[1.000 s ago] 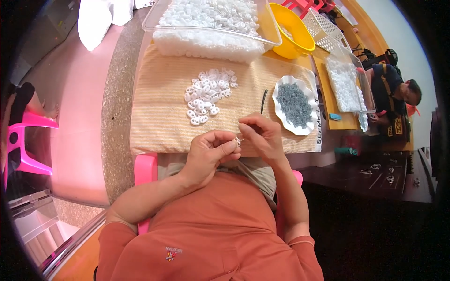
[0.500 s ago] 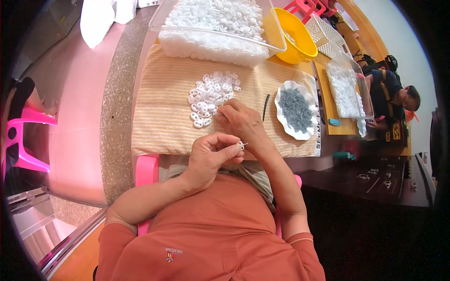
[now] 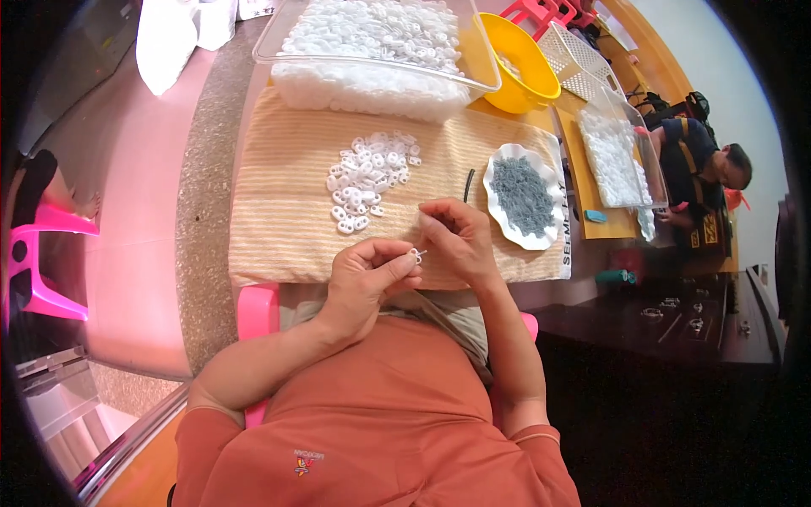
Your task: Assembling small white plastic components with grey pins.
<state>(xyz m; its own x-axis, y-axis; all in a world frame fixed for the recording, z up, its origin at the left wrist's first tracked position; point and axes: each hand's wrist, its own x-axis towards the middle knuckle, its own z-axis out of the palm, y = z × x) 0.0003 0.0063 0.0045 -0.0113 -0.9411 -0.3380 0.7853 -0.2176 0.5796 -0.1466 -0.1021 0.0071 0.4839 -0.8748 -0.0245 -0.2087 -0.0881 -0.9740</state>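
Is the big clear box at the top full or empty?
Full. The clear box is heaped with small white plastic pieces right up to its rim.

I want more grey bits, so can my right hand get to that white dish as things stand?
Probably yes: the right hand is just beside the white dish of grey pieces, with only bare striped cloth between.

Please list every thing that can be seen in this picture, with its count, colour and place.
small ring parts: many, white, loose pile on the cloth
cloth: one, yellow striped, over the table
clear tub: one, full of white parts, far edge
scalloped dish: one, white, holds grey bits, right
bowl: one, yellow, behind the dish
stool: one, pink, far left
co-worker: one, dark shirt, far right
left hand: pinches one small white part
right hand: fingers curled, beside it
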